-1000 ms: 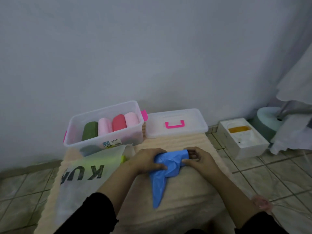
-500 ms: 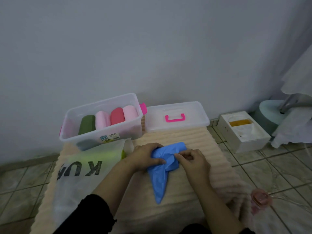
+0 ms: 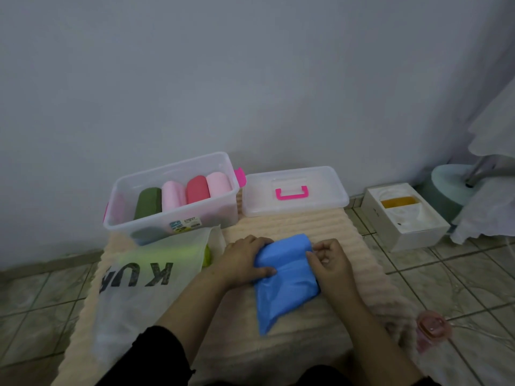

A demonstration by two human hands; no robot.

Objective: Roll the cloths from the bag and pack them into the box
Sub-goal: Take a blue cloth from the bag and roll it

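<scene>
A blue cloth [image 3: 284, 280] lies on the beige ribbed mat [image 3: 295, 224], its far end partly rolled and its near end tapering to a point. My left hand [image 3: 242, 260] presses on the cloth's left side. My right hand [image 3: 330, 263] grips its right edge. The clear plastic box [image 3: 139, 215] stands at the back left with rolled cloths inside: a green one [image 3: 149, 201], a pale pink one [image 3: 174, 195], a red one [image 3: 198, 189] and another pink one [image 3: 220, 183]. A white bag [image 3: 133, 285] with black letters lies flat to the left.
The box's clear lid [image 3: 295, 201] with a pink handle lies at the back right of the mat. A white carton [image 3: 404, 215] sits on the tiled floor to the right. A small pink item [image 3: 432, 327] lies by the mat's right corner. The wall is just behind.
The blue cloth has spread wider under my hands and its loose tail looks shorter. My right hand slid to the cloth's right edge. The view shifted slightly.
</scene>
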